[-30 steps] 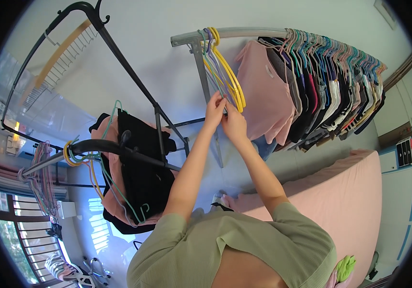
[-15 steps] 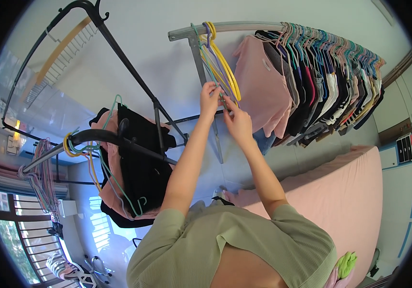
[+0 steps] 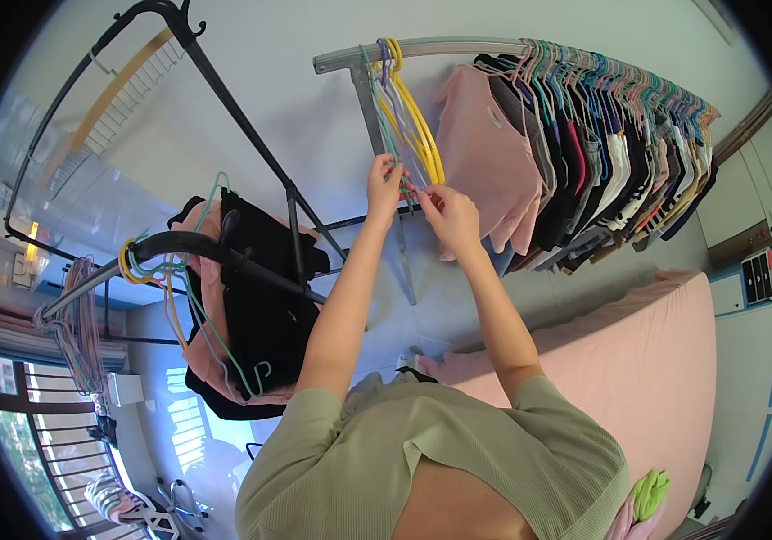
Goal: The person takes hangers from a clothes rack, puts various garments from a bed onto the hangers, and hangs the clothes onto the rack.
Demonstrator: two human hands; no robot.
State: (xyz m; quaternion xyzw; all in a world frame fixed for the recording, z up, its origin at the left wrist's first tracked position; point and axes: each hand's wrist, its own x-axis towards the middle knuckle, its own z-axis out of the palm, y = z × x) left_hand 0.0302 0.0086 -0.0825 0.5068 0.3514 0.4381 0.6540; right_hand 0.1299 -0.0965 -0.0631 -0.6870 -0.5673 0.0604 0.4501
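The 2 hands are raised to the far side, just beside each other, at the low ends of a slim cluster of hangers. The left hand (image 3: 385,191) has its fingers bent in beside the green hanger (image 3: 380,112), while the right hand (image 3: 451,218) has its fingertips drawn together near the lower tip of the purple hanger (image 3: 389,87). Which strand each closes on, or how firmly, I cannot tell (the fingers overlap thin plastic there).

The hangers' hooks sit over the left end of the metal rail (image 3: 467,45), which seemingly carries their weight and leaves the fingertips free for light handling. Yellow hangers (image 3: 422,135) hang just to the right, perhaps grouped at this end because the row of clothes (image 3: 620,162) fills the right side. A pink top (image 3: 489,148) comes first in that row.

On the near left, black garments (image 3: 264,315) hang from the black rack (image 3: 201,247), probably to keep them off the floor (image 3: 224,409). A pink-covered bed (image 3: 611,369) lies to the right.
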